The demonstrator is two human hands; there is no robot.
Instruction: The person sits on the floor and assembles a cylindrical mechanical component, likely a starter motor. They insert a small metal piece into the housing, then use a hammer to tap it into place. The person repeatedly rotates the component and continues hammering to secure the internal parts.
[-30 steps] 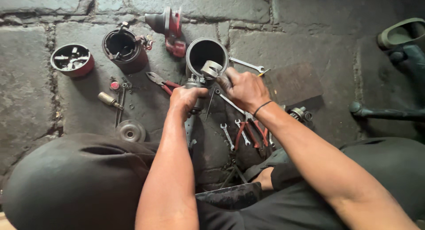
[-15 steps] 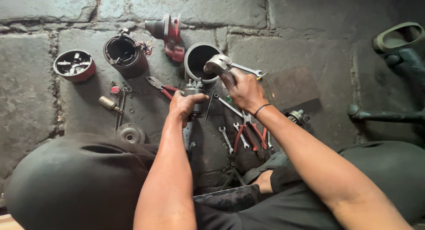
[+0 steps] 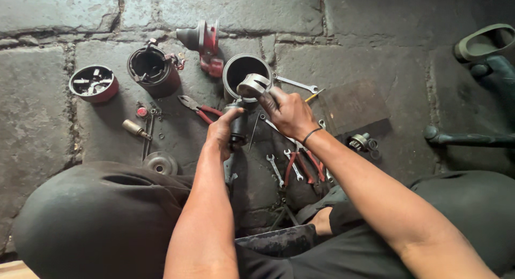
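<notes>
Now right hand (image 3: 287, 110) lifted, ring part (image 3: 253, 86) (raised)

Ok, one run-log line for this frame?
left hand: grips dark cylindrical motor part | right hand: holds silver metal ring-shaped cap above it | nearby: red-handled pliers on stone floor

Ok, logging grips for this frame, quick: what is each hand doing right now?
Left hand: closed around a dark cylindrical motor part, held upright.
Right hand: closed on a silver metal end piece above that part.

repair workshop floor (wrenches (image 3: 292, 84), pliers (image 3: 201, 109) scattered)
</notes>
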